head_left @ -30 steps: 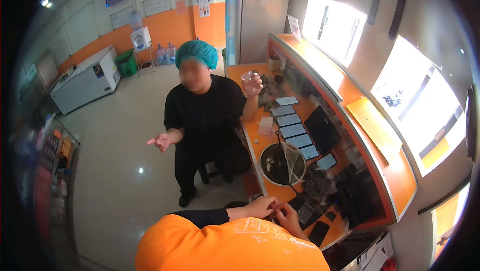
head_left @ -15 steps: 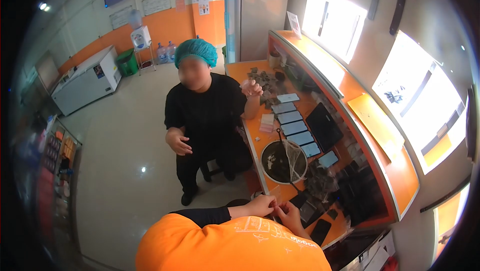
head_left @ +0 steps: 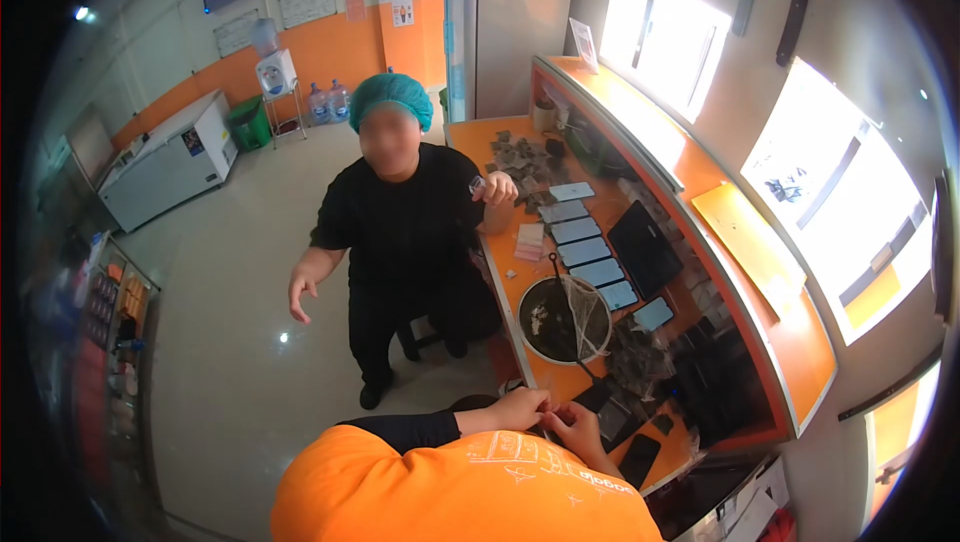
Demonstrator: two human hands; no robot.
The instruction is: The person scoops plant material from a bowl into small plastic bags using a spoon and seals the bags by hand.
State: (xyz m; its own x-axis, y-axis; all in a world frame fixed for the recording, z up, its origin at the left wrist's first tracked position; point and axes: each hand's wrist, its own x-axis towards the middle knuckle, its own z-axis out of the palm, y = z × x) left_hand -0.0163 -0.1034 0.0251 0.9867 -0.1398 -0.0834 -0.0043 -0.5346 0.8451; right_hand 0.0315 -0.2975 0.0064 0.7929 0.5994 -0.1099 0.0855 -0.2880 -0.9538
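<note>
My left hand [head_left: 520, 408], at the end of a black sleeve, is closed with its fingertips pinched at the counter's edge. My right hand [head_left: 577, 428] meets it, fingers also pinched together. Something small and pale may be between the fingertips, but it is too small to make out. Just beyond my hands stands a large round pot [head_left: 524, 334] with a pale clump in its dark inside. A netted, long-handled strainer [head_left: 585, 312] lies across it. A black phone [head_left: 640, 458] rests beside my right forearm.
Several phones [head_left: 590, 249] lie in a row on the orange counter [head_left: 480, 142], near a dark tablet [head_left: 645, 250]. Small grey-green packets [head_left: 520, 157] are heaped at the far end. A person in black [head_left: 405, 212] sits left of the counter, holding a small clear item.
The seated person's right hand has swung outward and down, and their raised left hand has lowered slightly. My own hands stay pinched together in nearly the same place.
</note>
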